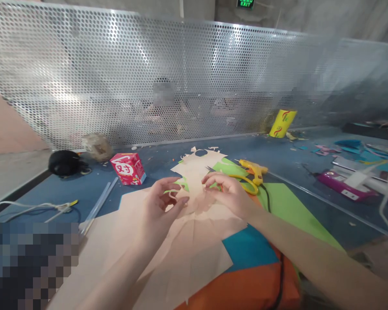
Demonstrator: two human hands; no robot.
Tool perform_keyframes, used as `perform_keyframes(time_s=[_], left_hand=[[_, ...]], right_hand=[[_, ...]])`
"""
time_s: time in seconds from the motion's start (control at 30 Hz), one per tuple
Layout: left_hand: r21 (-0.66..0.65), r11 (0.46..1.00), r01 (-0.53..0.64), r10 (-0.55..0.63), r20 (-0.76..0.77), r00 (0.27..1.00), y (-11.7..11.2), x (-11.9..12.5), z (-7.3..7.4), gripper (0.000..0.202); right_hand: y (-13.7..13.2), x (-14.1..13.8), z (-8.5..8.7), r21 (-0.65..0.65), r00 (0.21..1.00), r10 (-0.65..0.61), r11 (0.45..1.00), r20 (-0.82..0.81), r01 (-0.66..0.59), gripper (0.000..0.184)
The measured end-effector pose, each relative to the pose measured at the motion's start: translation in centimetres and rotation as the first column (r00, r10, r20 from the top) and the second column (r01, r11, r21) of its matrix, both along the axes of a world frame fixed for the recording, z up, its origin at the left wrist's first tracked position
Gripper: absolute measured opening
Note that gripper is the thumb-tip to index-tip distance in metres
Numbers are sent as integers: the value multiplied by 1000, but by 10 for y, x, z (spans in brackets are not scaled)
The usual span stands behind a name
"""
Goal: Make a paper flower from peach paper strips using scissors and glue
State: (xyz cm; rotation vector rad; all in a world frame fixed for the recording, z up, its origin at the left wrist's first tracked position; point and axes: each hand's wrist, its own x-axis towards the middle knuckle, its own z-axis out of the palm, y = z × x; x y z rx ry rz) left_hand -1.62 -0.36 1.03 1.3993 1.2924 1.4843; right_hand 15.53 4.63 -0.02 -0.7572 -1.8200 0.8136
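A cream paper cutout (197, 172) with a narrow middle and jagged edges lies over larger cream sheets (187, 241). My left hand (163, 202) is curled at its left side, with fingers and thumb closed around a thin curl of the same paper. My right hand (228, 191) grips the cutout's right edge between bent fingers and thumb. Partly behind that hand lie yellow-handled scissors (254, 187), their points showing to its left. Beyond them rests a yellow glue gun (257, 170). Green paper (292, 211), blue paper (250, 249) and orange paper (245, 288) lie underneath.
A pink box (128, 168), clear glue sticks (100, 202) and a black round object (64, 163) are on the left. A yellow roll (282, 123) stands near the perforated metal screen (181, 86). A purple power strip (345, 186) and cables lie right. A person (164, 107) shows behind the screen.
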Motion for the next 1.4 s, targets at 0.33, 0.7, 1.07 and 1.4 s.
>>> perform_keyframes(time_s=[0.33, 0.7, 1.07, 1.4], left_hand=[[-26, 999, -48, 49, 37, 998, 2, -4, 3, 57], [-202, 979, -26, 46, 95, 994, 6, -6, 4, 47], [-85, 992, -92, 100, 88, 991, 12, -6, 0, 35], [-219, 973, -71, 35, -166, 986, 1, 1, 8, 22]], right_hand=[[2, 3, 5, -47, 995, -104, 993, 9, 104, 23], [5, 3, 3, 69, 971, -98, 994, 217, 85, 12], [8, 1, -3, -81, 983, -49, 995, 174, 64, 12], [19, 14, 4, 80, 768, -191, 980, 611, 180, 24]])
